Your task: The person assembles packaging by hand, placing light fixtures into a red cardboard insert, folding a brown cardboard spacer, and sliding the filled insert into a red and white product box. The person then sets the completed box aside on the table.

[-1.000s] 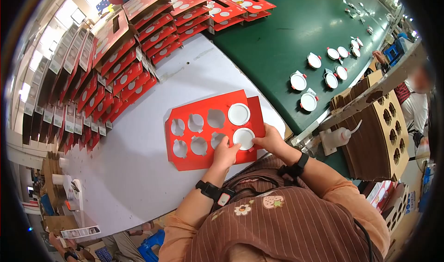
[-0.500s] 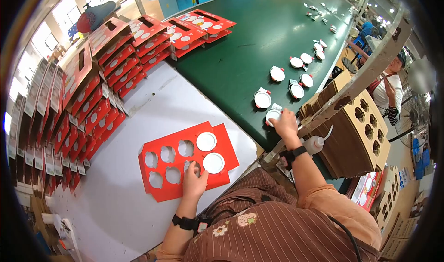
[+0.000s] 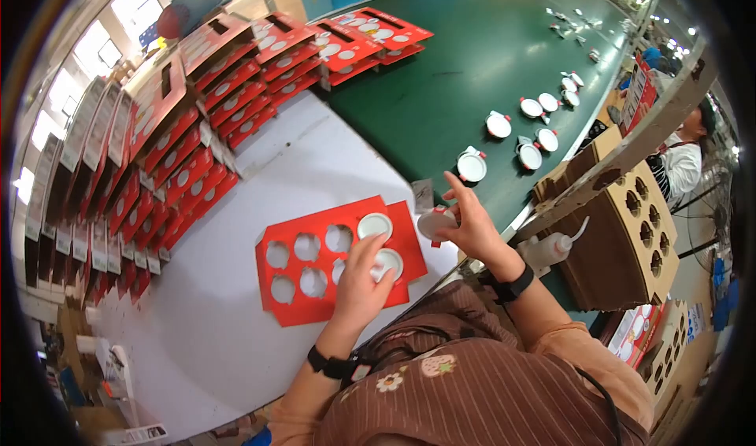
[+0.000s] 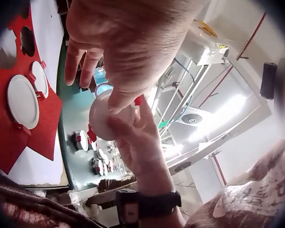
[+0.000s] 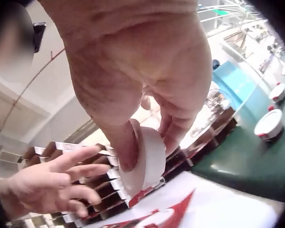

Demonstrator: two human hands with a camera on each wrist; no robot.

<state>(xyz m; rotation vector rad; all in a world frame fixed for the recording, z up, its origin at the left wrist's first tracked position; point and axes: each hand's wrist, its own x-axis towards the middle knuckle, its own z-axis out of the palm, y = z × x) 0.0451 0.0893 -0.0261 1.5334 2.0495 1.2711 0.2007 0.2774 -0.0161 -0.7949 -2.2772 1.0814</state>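
Observation:
My right hand (image 3: 476, 229) grips a round white downlight (image 3: 435, 224) by its rim, thumb on the flat face, just off the right edge of a red card insert (image 3: 293, 315). Red tabs show at the downlight's edge, and a pale tag (image 3: 423, 196) is beside it. The card lies flat on the white table, with two rows of round holes. Two white downlights sit in its right-hand holes, the upper one (image 3: 373, 225) and the lower one (image 3: 391, 265). Over the lower one is my left hand (image 3: 362, 284), its fingers spread in the right wrist view.
Several more downlights (image 3: 472, 166) lie scattered on the green belt (image 3: 409, 107). Stacks of red printed boxes (image 3: 189, 139) stand at the left and back. Brown cardboard inserts (image 3: 602, 249), a white squeeze bottle (image 3: 547, 251) and a metal post (image 3: 622, 155) are at the right.
My right hand left the card, reached to the belt, took the nearest downlight and brought it back beside the card. The left hand stayed over the card, shifting onto the lower seated downlight.

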